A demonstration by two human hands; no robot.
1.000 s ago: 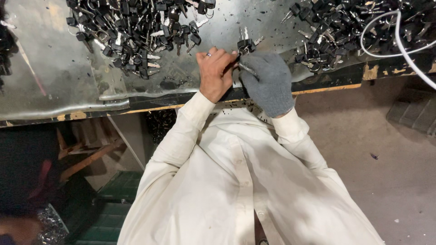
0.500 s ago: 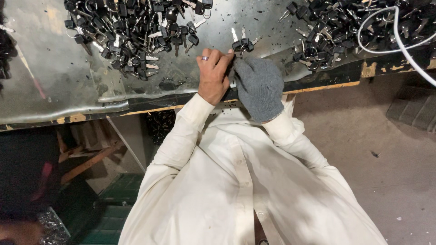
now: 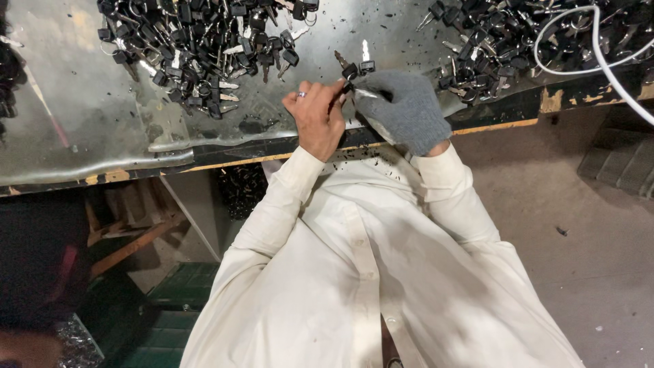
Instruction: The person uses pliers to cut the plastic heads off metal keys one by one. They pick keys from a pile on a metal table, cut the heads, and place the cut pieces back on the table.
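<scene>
pinching a small bunch of black-headed keys (image 3: 354, 68) between bare left hand (image 3: 317, 119) and gloved right hand (image 3: 403, 109), both clenched; they could slip off the tabletop (image 3: 102, 129) edge just below the keys.

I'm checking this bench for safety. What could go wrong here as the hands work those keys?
1. The left hand is bare while the right hand wears a grey glove; the metal keys pinched between them could nick the unprotected fingers.
2. They work near the table edge, so a dropped key may fall to the floor.
3. The white cable loops over the right key pile and could snag.
</scene>
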